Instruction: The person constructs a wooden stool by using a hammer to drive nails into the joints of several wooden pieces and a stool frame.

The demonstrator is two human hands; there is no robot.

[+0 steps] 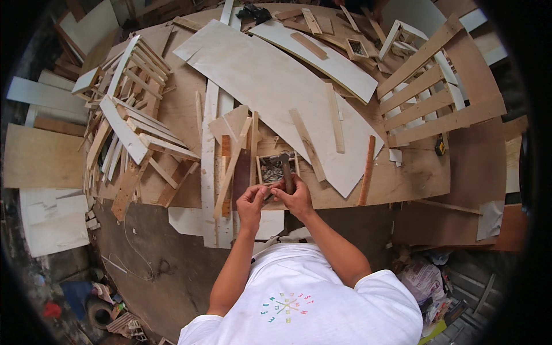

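Note:
My left hand (250, 206) is closed in a pinch at the near edge of the workbench, its fingertips close to those of the other hand. What it pinches is too small to make out. My right hand (295, 199) grips a hammer (287, 168) upright by the handle, with the head pointing away from me. Just beyond both hands stands a small wooden box (297, 163) holding a heap of small metal pieces that look like nails. The hammer partly covers this box. Left of it, a narrow wooden strip (234, 164) lies across other boards.
Slatted wooden frames (129, 123) pile up on the left of the workbench (411, 181). A big pale panel (259, 75) lies across the middle with loose strips on it. Another slatted frame (422, 92) is at the right, near a yellow tape measure (440, 145).

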